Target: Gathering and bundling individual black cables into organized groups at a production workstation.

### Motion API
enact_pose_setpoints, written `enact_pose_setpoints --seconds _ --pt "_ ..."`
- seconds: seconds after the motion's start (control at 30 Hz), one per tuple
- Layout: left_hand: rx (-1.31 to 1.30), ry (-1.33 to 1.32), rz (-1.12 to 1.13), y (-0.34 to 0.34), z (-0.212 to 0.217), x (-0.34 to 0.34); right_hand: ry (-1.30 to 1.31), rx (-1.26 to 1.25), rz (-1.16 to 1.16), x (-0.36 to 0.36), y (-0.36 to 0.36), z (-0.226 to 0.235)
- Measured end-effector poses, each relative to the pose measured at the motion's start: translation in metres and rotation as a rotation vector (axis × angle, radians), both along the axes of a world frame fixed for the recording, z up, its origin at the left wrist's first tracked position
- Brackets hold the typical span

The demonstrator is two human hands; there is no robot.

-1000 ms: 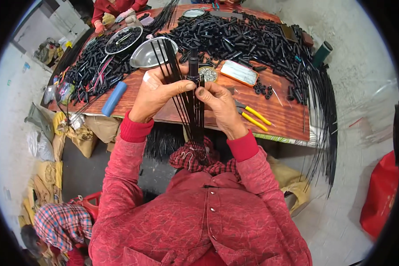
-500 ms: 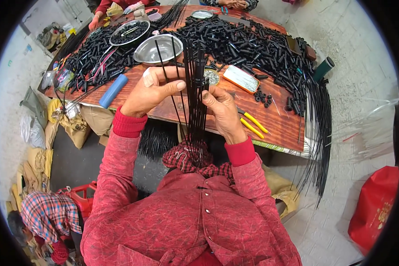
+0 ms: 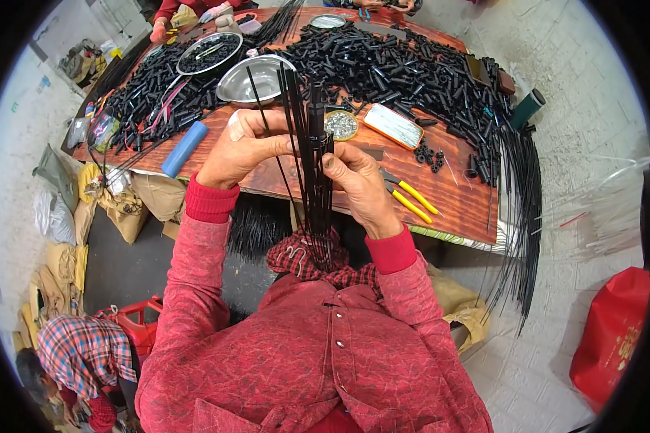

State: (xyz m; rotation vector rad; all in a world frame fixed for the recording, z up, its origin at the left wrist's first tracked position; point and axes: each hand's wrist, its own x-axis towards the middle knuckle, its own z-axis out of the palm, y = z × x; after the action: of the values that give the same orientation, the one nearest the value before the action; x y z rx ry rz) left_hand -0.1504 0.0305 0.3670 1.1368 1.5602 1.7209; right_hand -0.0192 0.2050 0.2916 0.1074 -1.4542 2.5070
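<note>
Between my two hands stands a bundle of thin black rods [image 3: 313, 198], with a ribbed black tube [image 3: 315, 119] among their upper ends. My right hand [image 3: 365, 189] is closed on the bundle's right side, thumb and fingers pinching just below the tube. From the left, my left hand [image 3: 247, 153] pinches at rods of the same bundle; its fingertips are partly hidden behind them. One rod leans away to the left, close to the left thumb. The lower ends of the rods hang down over my lap, past the table's front edge.
Black tubular parts [image 3: 383, 65] lie heaped across the wooden table [image 3: 455, 206]. A steel bowl [image 3: 242, 86], a tin of small silvery pieces [image 3: 341, 125] and yellow-handled pliers [image 3: 415, 198] are near my hands. A blue roll [image 3: 185, 149] lies left. Other people sit opposite; one person [image 3: 87, 353] bends at lower left.
The bundle and both hands have shifted slightly left. A rod that stood apart beside the bundle is now close against it; one still leans away.
</note>
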Motion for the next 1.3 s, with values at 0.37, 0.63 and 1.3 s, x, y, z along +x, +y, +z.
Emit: enact_pose_setpoints --seconds 0.37,0.63,1.3 --pt "-0.028 -0.061 -0.082 -0.01 -0.006 -0.022 -0.026 0.115 0.096 0.01 -0.009 0.017" --pt "-0.065 0.081 -0.024 -0.012 -0.011 -0.03 -0.091 0.108 0.111 0.009 -0.016 0.026" --pt "0.035 -0.08 -0.129 0.009 -0.038 -0.046 -0.07 0.091 0.08 0.002 -0.018 0.02"
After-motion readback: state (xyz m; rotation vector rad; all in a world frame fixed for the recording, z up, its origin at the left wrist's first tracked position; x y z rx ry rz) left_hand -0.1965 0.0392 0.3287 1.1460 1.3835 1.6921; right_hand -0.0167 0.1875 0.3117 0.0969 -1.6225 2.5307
